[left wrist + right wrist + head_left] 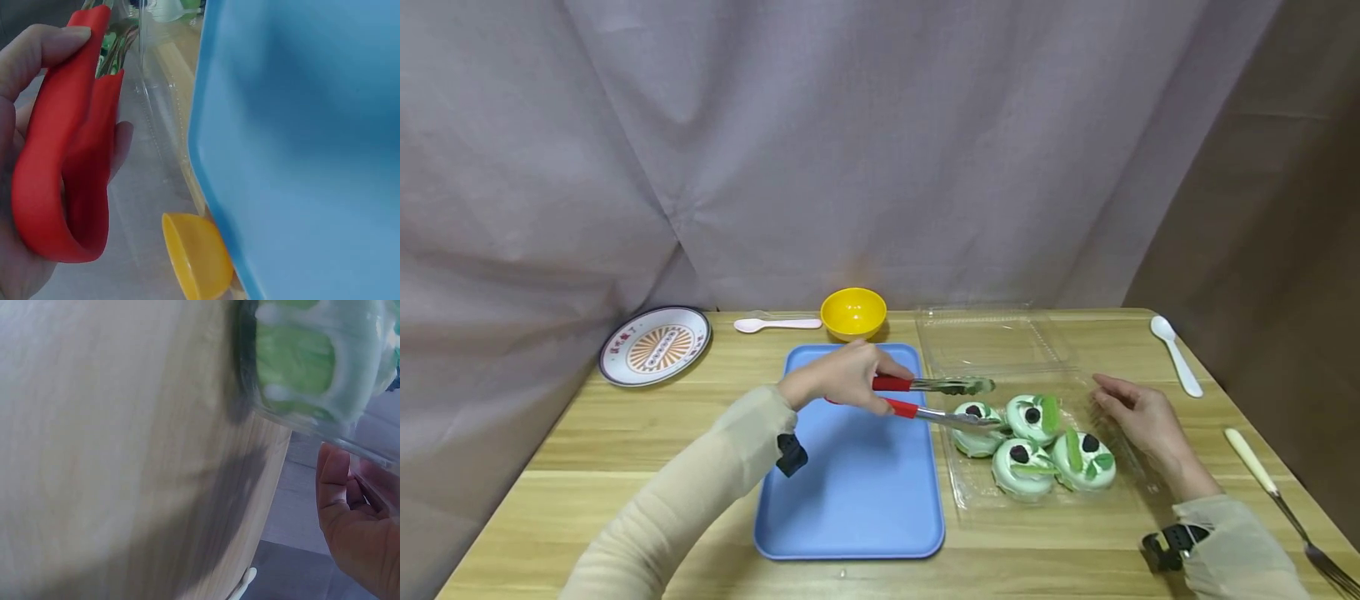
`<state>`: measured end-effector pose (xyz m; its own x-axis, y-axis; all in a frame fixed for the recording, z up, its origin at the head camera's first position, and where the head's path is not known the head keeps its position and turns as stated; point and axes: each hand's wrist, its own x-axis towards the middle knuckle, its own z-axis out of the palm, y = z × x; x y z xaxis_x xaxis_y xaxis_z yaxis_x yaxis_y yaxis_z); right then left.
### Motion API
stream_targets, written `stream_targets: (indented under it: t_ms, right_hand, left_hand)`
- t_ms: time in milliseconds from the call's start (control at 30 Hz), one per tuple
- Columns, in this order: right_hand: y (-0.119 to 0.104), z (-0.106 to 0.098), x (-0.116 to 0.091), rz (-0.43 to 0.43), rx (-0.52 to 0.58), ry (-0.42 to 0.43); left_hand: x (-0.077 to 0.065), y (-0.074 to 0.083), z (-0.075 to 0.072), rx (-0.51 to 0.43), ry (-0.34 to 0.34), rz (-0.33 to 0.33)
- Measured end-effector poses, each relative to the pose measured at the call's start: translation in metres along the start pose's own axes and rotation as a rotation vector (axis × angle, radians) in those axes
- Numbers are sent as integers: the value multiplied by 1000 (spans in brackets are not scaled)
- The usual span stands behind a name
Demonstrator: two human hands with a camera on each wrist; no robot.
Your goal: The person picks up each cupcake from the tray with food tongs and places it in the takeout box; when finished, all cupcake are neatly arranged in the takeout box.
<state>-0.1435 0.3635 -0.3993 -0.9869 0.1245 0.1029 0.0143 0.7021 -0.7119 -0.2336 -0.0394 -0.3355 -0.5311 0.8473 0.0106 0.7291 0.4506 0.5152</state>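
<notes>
My left hand [850,379] grips the red handles of metal tongs [69,137], held above the blue tray [850,517]. The tongs' arms stand apart and reach right over a clear plastic container [985,504]; the lower arm passes over the leftmost cake [976,443]. Several round pale-green cakes [1084,477], topped with dark berries and green pieces, sit in the container. At the container's right side, my right hand [1142,417] pinches the rim between thumb and fingers. In the right wrist view, the clear wall partly covers the fingertips.
The container's lid [992,337] lies opened at the back. Behind the tray is a yellow bowl [853,312], with a pink spoon [778,324] beside it. A patterned plate [655,346] stands at far left. On the right lie a white spoon [1176,354] and a fork [1288,512].
</notes>
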Motion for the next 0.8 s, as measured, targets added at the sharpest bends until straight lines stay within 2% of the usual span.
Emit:
stream_targets:
  t_ms: [100,167,233,300,433,567,667,800]
  right_hand:
    - [-1,0,-1,0,3,1]
    - [-1,1,-1,5,2,1]
    - [-1,1,-1,15,7,-8]
    - [0,0,-1,28,6,-13]
    - [0,2,2,22,-5,-9]
    - [1,2,4,-17,-18,2]
    - [4,2,4,-33,-14,4]
    - [11,1,3,-22,3,11]
  left_hand:
    - [-5,-3,1,-43,9,-12]
    - [-11,-5,1,-68,42,-29]
    - [-20,-8,2,-106,104,-66]
    - [-32,-12,2,-153,193,-120]
    - [-68,-26,6,-189,438,-271]
    - [-114,-44,16,-177,663,-456]
    - [-149,-57,24,-143,746,-573]
    - [-186,-68,33,-107,764,-677]
